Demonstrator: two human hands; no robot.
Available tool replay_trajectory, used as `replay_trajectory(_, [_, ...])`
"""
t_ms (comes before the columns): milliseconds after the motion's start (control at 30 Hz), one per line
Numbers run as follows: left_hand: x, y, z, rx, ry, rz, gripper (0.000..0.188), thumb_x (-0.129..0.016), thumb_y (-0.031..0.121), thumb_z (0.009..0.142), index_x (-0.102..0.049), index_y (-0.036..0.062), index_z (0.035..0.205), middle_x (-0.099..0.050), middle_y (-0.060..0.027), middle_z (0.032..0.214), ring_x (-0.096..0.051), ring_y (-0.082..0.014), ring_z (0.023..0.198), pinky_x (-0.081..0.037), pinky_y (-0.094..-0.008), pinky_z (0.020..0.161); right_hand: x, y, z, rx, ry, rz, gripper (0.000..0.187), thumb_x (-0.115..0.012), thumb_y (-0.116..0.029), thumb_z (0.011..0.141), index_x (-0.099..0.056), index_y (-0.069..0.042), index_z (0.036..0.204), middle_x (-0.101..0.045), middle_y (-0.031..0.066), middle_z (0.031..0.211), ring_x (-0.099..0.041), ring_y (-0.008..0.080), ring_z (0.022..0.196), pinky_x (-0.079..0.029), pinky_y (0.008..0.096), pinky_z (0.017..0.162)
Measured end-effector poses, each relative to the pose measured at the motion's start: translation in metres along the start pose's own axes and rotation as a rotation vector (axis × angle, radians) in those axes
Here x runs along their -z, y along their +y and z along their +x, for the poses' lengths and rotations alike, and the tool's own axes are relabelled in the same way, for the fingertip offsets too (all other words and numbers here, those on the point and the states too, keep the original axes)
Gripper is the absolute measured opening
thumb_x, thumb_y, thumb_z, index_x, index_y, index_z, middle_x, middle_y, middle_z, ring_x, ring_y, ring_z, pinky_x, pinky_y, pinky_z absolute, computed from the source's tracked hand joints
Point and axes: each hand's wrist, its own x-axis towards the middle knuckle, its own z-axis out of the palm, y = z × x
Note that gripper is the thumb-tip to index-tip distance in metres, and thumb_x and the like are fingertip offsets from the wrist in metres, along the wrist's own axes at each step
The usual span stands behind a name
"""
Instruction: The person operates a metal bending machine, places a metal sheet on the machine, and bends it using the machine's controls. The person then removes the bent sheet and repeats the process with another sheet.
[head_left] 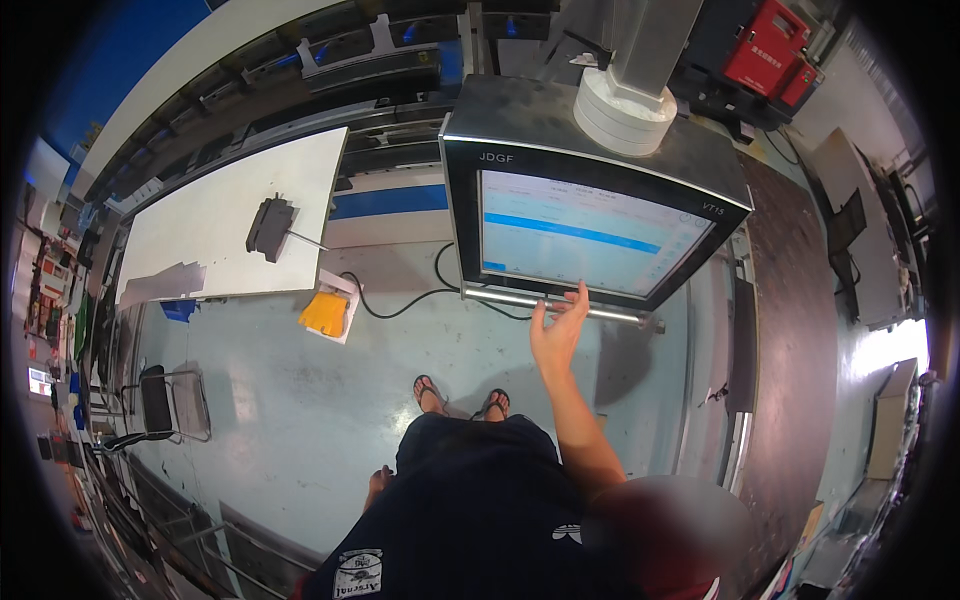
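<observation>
My right hand [560, 335] is raised to the lower edge of a touchscreen panel [575, 235] in a metal housing. Its fingers are apart and nothing is held. One fingertip reaches up to the screen's bottom border; whether it touches the glass I cannot tell. A round metal bar [610, 314] runs along the panel's underside, right behind the thumb and fingers. Down by my left hip hangs my left hand [379, 483], small in view and partly covered by my dark shirt. How its fingers lie does not show.
On the left, a white tabletop [200, 215] carries a dark grey block [270, 228] with a thin rod. Yellow gloves [325, 313] rest beside its corner. A black cable [400, 305] loops across the floor. A chair [165, 400] stands left; a thick post [640, 50] supports the panel.
</observation>
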Motion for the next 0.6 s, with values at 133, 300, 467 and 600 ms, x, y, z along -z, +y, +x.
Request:
replay_trajectory(133, [0.011,0.013,0.003,0.077,0.011,-0.166,0.064,-0.052,0.051,0.109,-0.071,-0.0093,0.117,-0.078,-0.0225,0.104,-0.077,-0.0308,0.092,-0.062,-0.0442,0.080,0.001,-0.002,-0.001,0.048,-0.014,-0.047,0.084,-0.075,-0.013,0.092,-0.031,-0.001,0.162,-0.053,0.0193,0.136,-0.063,0.0257,0.103,-0.056,0.0407,0.082])
replay_trajectory(300, [0.016,0.026,0.007,0.034,-0.024,-0.260,0.063,-0.053,0.048,0.109,-0.068,-0.0119,0.122,-0.076,-0.0254,0.110,-0.077,-0.0313,0.090,-0.063,-0.0430,0.076,-0.013,-0.033,0.000,0.234,-0.185,-0.129,0.082,-0.076,-0.012,0.091,-0.036,-0.005,0.163,-0.061,0.0136,0.126,-0.064,0.0207,0.086,-0.056,0.0364,0.072])
replay_trajectory(467, [0.016,0.032,0.001,0.062,-0.061,-0.180,0.065,-0.051,0.049,0.110,-0.066,-0.0126,0.124,-0.076,-0.0267,0.113,-0.077,-0.0332,0.094,-0.064,-0.0443,0.078,-0.032,-0.065,0.023,0.224,-0.143,-0.062,0.083,-0.076,-0.012,0.092,-0.035,-0.004,0.164,-0.065,0.0120,0.115,-0.063,0.0205,0.069,-0.054,0.0356,0.062])
replay_trajectory(600, [0.009,0.023,-0.007,0.051,-0.011,-0.151,0.070,-0.048,0.053,0.110,-0.068,-0.0126,0.123,-0.077,-0.0263,0.113,-0.077,-0.0345,0.099,-0.063,-0.0448,0.085,-0.029,-0.059,0.019,0.163,-0.109,0.081,0.085,-0.077,-0.010,0.091,-0.033,-0.002,0.163,-0.065,0.0109,0.115,-0.060,0.0162,0.067,-0.051,0.0319,0.059])
